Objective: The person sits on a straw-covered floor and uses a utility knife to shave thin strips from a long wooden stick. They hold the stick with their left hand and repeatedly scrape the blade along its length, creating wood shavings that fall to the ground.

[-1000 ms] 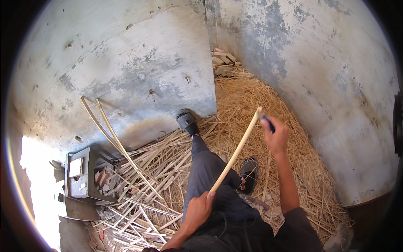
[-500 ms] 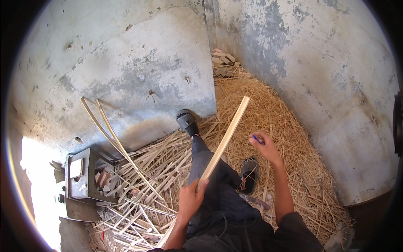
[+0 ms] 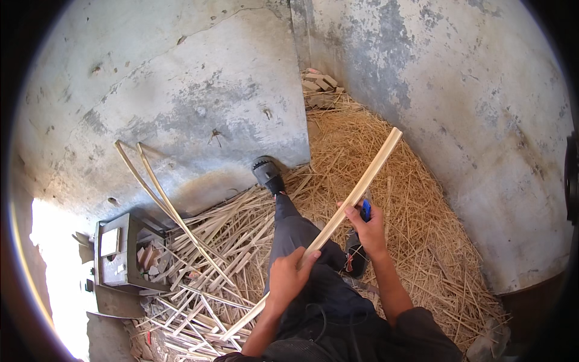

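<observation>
I sit on the ground with my legs stretched out. My left hand [image 3: 288, 276] grips a long pale bamboo strip [image 3: 375, 166] near its lower part; the strip slants up to the right, its top end over the straw. My right hand [image 3: 367, 227] is closed on a blue-handled tool [image 3: 365, 210], likely a knife, pressed against the strip partway up its length. Its blade is hidden behind the strip and my fingers.
Straw-like shavings [image 3: 386, 175] cover the ground to the right. A pile of split bamboo strips [image 3: 199, 283] lies at my left, two long ones [image 3: 160, 193] leaning on the concrete wall [image 3: 181, 90]. A grey box [image 3: 114, 253] sits at left. Bricks [image 3: 319, 84] lie in the corner.
The strip has tilted and shifted right again after leaning left. My right hand slid down from the strip's top end to partway up it. My left hand stayed low on it.
</observation>
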{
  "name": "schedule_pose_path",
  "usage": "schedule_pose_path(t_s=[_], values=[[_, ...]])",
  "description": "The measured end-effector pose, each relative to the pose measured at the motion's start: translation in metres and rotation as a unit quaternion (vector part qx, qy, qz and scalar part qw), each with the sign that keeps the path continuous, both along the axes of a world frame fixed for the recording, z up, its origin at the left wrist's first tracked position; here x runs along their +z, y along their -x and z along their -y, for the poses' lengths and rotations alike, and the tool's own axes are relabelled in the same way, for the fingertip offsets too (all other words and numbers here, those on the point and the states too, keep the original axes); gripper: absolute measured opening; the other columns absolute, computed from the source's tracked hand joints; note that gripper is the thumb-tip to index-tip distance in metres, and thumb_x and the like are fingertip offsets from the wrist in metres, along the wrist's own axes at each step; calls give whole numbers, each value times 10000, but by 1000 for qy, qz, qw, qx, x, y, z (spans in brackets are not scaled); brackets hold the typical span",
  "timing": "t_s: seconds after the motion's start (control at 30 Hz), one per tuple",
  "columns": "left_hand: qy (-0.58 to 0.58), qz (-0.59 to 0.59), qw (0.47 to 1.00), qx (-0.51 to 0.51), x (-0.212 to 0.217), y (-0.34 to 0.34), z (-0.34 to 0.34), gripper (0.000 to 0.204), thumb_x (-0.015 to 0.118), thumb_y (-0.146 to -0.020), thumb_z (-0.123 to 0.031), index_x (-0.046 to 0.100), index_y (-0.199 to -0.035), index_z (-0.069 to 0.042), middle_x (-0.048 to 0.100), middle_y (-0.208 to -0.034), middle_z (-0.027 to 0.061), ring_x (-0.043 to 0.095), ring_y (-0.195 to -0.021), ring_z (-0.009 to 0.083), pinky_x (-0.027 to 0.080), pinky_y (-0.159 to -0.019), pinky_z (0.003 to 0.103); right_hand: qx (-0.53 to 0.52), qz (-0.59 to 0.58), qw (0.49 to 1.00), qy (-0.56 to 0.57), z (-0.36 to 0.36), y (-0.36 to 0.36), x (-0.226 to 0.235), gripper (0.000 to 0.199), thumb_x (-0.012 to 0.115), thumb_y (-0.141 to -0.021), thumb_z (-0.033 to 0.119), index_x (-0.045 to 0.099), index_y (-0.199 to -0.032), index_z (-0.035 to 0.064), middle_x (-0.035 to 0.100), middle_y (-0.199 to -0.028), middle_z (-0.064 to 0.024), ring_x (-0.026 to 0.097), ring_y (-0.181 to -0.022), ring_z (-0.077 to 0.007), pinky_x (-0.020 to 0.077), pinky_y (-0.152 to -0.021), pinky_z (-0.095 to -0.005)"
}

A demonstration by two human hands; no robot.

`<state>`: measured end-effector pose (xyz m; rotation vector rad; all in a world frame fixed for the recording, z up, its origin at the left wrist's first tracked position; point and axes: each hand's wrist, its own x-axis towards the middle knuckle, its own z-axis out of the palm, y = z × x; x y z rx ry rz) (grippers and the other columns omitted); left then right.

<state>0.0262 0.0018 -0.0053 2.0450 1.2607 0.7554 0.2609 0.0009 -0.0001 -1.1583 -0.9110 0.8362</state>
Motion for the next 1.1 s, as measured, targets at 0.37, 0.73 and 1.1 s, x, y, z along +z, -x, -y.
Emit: schedule_pose_path(t_s=[0.37, 0.73, 1.1], values=[[333, 193, 906, -175, 7, 22, -5, 497, 463, -1197, -385, 748, -1314, 5, 563, -757, -33, 544, -661, 57, 461, -589, 256, 19, -86, 996, -25, 8, -5, 7, 337, 749, -1046, 268, 788, -1173, -42, 471, -620, 105, 325, -510, -4, 204, -495, -248], [446, 266, 840, -158, 26, 24, 1, 514, 488, -1189, -383, 715, -1327, 57, 540, -729, -42, 508, -627, 43, 437, -567, 233, 30, -111, 993, -19, 0, -3, 11, 355, 737, -1055, 278, 765, -1189, -50, 493, -639, 87, 372, -534, -17, 269, -510, -246], [304, 207, 926, -86, 35, 14, 4, 402, 479, -1196, -279, 770, -1256, -9, 514, -691, -29, 461, -618, 52, 390, -573, 260, -19, 367, 926, -92, 32, 12, 10, 272, 750, -1011, 297, 722, -1058, 30, 734, -897, -140, 745, -767, -282, 568, -677, -373]])
